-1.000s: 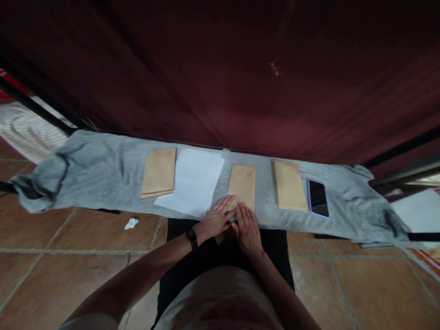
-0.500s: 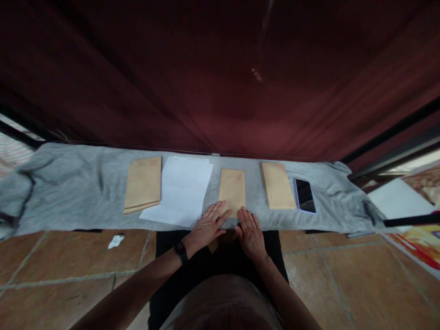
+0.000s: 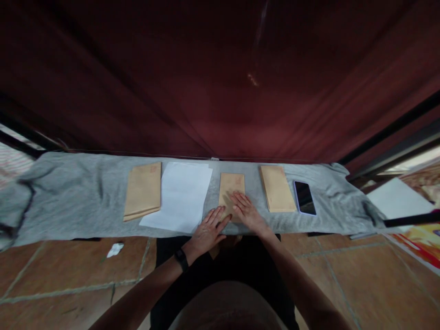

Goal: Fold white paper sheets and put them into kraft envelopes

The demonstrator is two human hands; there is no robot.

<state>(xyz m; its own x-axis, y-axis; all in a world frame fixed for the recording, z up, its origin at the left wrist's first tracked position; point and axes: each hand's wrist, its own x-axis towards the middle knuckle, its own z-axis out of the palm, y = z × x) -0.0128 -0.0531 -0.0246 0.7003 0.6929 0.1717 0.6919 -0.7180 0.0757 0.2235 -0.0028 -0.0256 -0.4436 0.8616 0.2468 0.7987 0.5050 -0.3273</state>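
A brown paper envelope [image 3: 227, 187] lies flat on the grey cloth [image 3: 103, 183] straight in front of me. My left hand [image 3: 208, 229] rests at its lower left corner, fingers stretched out, with a dark band on the wrist. Across the envelope's right half lies my right hand [image 3: 246, 211], its fingers extended and pointing up and left. Neither hand grips anything. To the left are white paper sheets [image 3: 184, 197], and beyond them a stack of brown envelopes [image 3: 143, 190]. Another stack of brown envelopes [image 3: 277, 189] is on the right.
A phone [image 3: 304, 198] in a pale purple case lies right of the right-hand stack. Behind the cloth-covered surface rises a dark red panel [image 3: 213, 105]. A crumpled white scrap [image 3: 115, 250] is on the tiled floor [image 3: 44, 266].
My right hand has moved up and left from the envelope's lower right corner onto its middle. My left hand stays at the lower left corner. The view has tilted slightly.
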